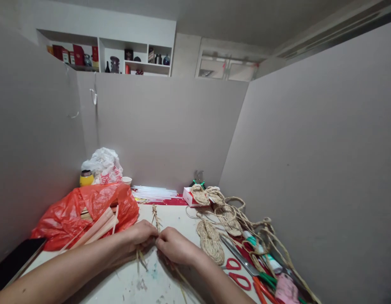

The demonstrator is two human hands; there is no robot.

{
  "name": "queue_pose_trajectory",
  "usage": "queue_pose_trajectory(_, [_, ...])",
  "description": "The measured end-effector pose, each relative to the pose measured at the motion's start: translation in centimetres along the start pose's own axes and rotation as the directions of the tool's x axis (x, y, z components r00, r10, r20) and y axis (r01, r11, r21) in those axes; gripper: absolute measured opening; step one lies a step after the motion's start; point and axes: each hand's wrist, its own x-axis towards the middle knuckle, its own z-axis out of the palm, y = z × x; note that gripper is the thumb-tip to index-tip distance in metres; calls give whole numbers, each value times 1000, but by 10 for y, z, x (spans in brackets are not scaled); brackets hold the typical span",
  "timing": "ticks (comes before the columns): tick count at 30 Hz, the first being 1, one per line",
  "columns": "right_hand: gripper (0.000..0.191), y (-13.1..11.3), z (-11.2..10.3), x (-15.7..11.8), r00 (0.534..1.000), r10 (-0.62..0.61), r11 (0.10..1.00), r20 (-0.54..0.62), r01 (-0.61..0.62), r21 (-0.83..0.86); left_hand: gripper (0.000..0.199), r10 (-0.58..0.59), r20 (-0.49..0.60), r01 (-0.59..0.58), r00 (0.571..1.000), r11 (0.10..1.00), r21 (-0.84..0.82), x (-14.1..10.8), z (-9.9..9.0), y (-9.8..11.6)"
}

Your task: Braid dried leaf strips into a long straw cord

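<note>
Evidently early on, the left hand (141, 236) and right hand (174, 245) both pinch a short straw braid (156, 217) on the tabletop (157, 283), loose strands unplaited, beside finished woven sandals (211, 240).

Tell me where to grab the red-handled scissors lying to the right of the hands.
Take the red-handled scissors by the two red loops, coming from the near side. The loops lie flat on the table, closest to the right hand, while the blades point away toward the woven straw sandal and the rope tangle, so reaching from the far end would meet the tips first.
</note>
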Motion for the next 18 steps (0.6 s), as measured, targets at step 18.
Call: queue_pose_trajectory(18, [30,9,6,19,989,72,941,-126,-25,339,28,90,-100,-117,991,945,-307,-33,12,-27])
